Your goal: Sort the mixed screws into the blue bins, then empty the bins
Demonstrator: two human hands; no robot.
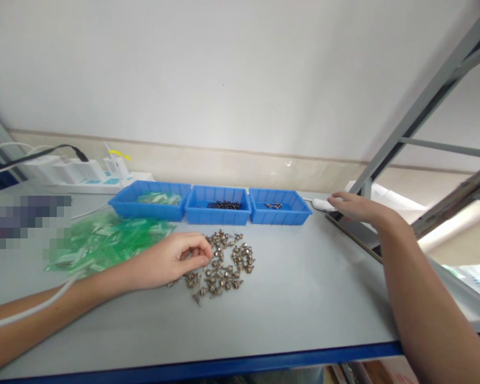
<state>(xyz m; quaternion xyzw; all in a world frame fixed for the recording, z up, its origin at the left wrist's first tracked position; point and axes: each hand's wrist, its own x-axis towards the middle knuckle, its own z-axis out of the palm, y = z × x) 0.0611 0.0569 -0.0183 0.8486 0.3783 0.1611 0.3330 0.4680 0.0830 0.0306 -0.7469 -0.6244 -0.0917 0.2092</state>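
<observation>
My left hand is over the left side of a loose pile of metal screws, thumb and fingers curled into a pinch. Whatever lies between those fingertips, if anything, is too small to make out. The screws look like hex-head ones with pointed tips. My right hand is at the far right, palm down with its fingers stretched out. It hovers close to a white device with a cable and the end of a dark flat tablet-like object; whether it touches either I cannot tell.
Three blue bins stand behind the pile: the left bin holds small clear bags, the middle bin dark screws, the right bin a few screws. Green plastic bags lie left. A power strip and metal frame flank the table.
</observation>
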